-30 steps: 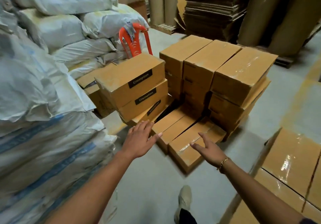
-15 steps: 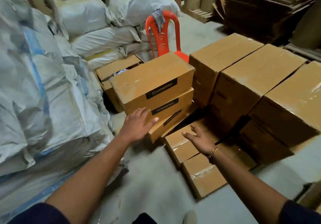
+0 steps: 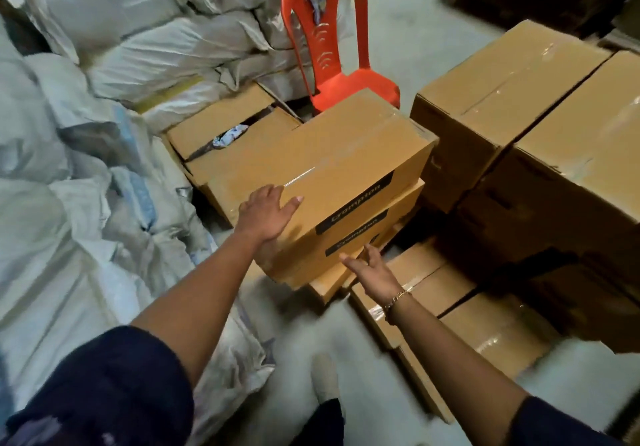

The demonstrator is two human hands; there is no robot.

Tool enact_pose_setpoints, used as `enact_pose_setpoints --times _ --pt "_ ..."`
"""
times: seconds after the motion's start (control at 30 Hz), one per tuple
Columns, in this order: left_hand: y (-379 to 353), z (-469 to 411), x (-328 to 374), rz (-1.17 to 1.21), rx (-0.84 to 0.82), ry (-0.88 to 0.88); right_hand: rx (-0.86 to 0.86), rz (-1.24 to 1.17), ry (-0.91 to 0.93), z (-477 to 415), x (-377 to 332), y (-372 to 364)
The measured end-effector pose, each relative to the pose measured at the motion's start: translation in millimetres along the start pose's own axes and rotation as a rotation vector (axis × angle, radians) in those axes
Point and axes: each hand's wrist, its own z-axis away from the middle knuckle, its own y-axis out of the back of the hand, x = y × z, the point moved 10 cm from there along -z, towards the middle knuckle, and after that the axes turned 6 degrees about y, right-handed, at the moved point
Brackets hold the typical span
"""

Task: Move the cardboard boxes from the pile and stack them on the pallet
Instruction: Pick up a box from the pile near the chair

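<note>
A stack of flat cardboard boxes with black labels stands in the middle; the top box (image 3: 322,172) is taped along its lid. My left hand (image 3: 266,215) lies flat on that box's near left corner, fingers spread. Spread open too, my right hand (image 3: 372,272) reaches the front of the second box (image 3: 360,238), just below its label; whether it touches is unclear. Larger taped boxes (image 3: 512,99) are stacked to the right. Low boxes (image 3: 491,335) lie on the floor at the right front. No pallet is visible.
White woven sacks (image 3: 86,168) are piled high along the left and back. A red plastic chair (image 3: 329,47) with a rag on its back stands behind the stack. An open-topped box (image 3: 225,127) sits behind left. My shoe (image 3: 323,380) is on the bare concrete floor.
I have stepped closer to the labelled stack. My left hand has risen from the lower boxes' front onto the top box's corner, and my right hand has moved left from the floor boxes to the stack's front.
</note>
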Motion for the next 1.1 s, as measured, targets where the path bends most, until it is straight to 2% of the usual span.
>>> enact_pose_setpoints --times 0.23,0.5,0.67,0.83,1.0,1.1 --pt "3 -117 -44 -0.055 0.010 0.067 -0.015 -0.134 -0.151 -78 4 -53" --pt "-5 -165 -79 0.005 0.049 0.195 -0.032 -0.199 -0.220 -103 11 -84" --pt "0 -156 -65 -0.068 0.073 0.202 -0.014 -0.207 -0.205 -100 12 -81" --pt "-2 -116 -49 -0.067 0.051 0.211 0.118 -0.272 -0.116 -64 25 -41" --pt "-5 -42 -20 0.110 -0.027 0.146 0.225 -0.365 0.046 -8 20 22" --pt "-5 19 4 0.364 -0.136 0.106 0.259 -0.384 0.072 27 23 61"
